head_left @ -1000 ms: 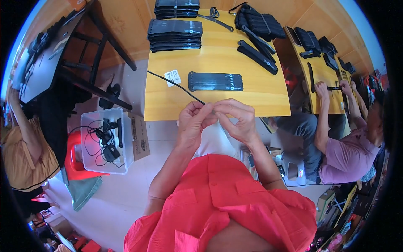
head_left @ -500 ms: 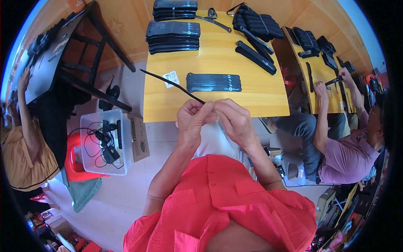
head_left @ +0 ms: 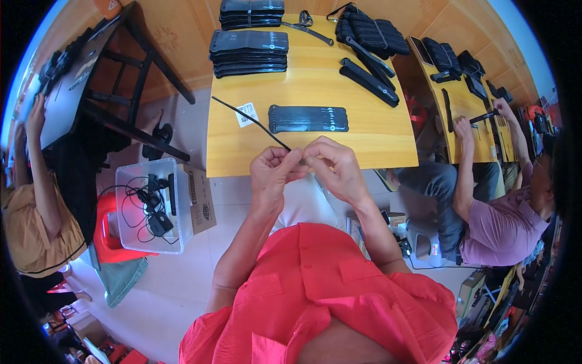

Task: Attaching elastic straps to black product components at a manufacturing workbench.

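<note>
A thin black strap (head_left: 253,121), seen nearly edge-on, slants up and left over the table's front part. My left hand (head_left: 270,177) pinches it near its lower end, thumb against curled fingers. Close beside, my right hand (head_left: 334,168) has thumb and fingers pressed together at that same end, which they mostly hide. Both hands are just off the table's near edge. Beyond them, a flat row of black straps (head_left: 308,119) lies side by side on the yellow table (head_left: 376,142). A white label (head_left: 247,114) lies left of this row, partly behind the held strap.
Stacks of black straps (head_left: 248,54) stand at the back left of the table. Bundled straps (head_left: 373,35) and loose ones (head_left: 368,83) lie back right. On the floor to the left is a clear bin (head_left: 148,242) of cables. A co-worker (head_left: 503,227) handles straps at the right table.
The held strap has turned more edge-on, and its far tip has shifted slightly right. My hands have moved a little left. The row of straps on the table stays put.
</note>
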### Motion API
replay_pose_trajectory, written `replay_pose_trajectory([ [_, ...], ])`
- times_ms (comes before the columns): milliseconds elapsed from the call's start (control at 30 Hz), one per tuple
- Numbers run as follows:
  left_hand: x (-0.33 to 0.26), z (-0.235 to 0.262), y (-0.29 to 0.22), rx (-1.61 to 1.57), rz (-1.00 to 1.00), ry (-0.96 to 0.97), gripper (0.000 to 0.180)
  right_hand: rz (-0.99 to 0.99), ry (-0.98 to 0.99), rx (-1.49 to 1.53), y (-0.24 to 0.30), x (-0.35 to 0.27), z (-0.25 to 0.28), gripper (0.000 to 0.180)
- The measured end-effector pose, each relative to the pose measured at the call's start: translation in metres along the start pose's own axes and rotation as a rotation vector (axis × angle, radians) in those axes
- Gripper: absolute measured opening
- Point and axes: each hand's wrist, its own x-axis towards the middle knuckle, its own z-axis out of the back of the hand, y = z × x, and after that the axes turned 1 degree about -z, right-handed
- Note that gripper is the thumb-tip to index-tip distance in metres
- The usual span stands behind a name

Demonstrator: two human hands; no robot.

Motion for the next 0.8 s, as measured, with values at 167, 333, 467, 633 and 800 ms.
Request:
replay_pose_trajectory([
  [167, -0.001, 0.005, 0.0, -0.051, 0.012, 0.03, 0.022, -0.053, 0.026, 0.103, 0.001, -0.002, 0.0, 0.007],
  [333, -0.002, 0.006, 0.001, -0.078, 0.025, 0.051, 0.023, -0.037, 0.011, 0.102, 0.002, -0.003, -0.001, 0.007],
  [467, -0.003, 0.007, 0.0, -0.094, 0.037, 0.06, 0.023, -0.049, 0.028, 0.092, 0.007, -0.004, 0.0, 0.007],
  [633, -0.004, 0.007, 0.002, -0.056, 0.031, 0.045, 0.023, 0.029, -0.017, 0.001, 0.013, -0.005, -0.004, 0.005],
  [800, -0.006, 0.007, -0.001, -0.012, 0.016, 0.03, 0.021, 0.068, -0.032, -0.056, 0.013, -0.003, -0.007, 0.002],
])
